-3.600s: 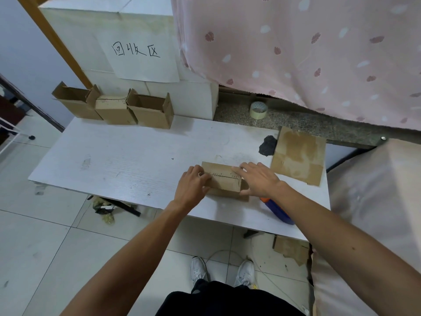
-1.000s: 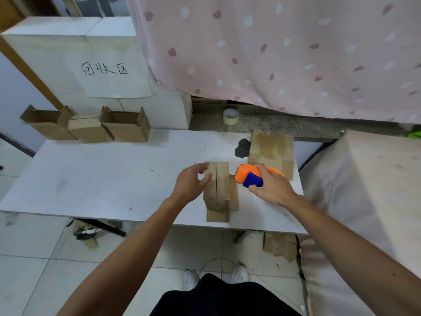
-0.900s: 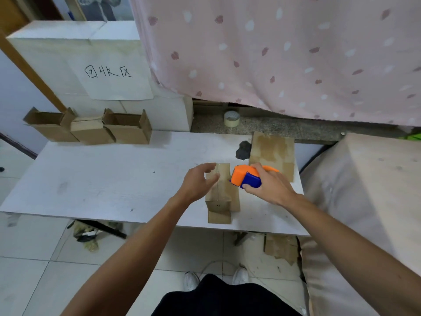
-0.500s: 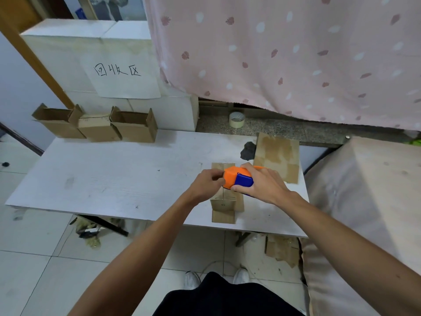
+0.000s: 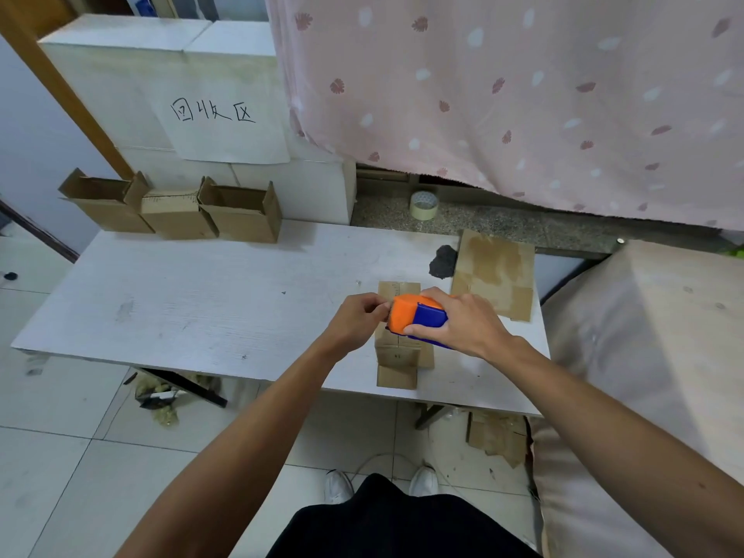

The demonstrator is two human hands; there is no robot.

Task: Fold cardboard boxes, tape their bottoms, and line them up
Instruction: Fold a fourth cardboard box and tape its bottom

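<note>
A small folded cardboard box point(image 5: 396, 358) stands bottom-up near the front edge of the white table point(image 5: 209, 304). My right hand point(image 5: 463, 322) grips an orange and blue tape dispenser point(image 5: 416, 318) held over the box's top. My left hand point(image 5: 358, 322) is at the dispenser's left end, its fingers pinched at the tape edge. The hands and the dispenser hide most of the box's top. Three folded boxes point(image 5: 173, 209) stand in a row at the table's back left.
A flat stack of cardboard blanks point(image 5: 495, 269) lies at the table's right, a dark rag point(image 5: 443, 261) beside it. A roll of tape point(image 5: 424, 204) sits on the stone ledge behind. A pink curtain hangs above, a padded surface is right, and cardboard scraps lie on the floor.
My right hand brought the tape dispenser from beside the box to above it. My left hand left the box's side and pinched at the dispenser's tape end.
</note>
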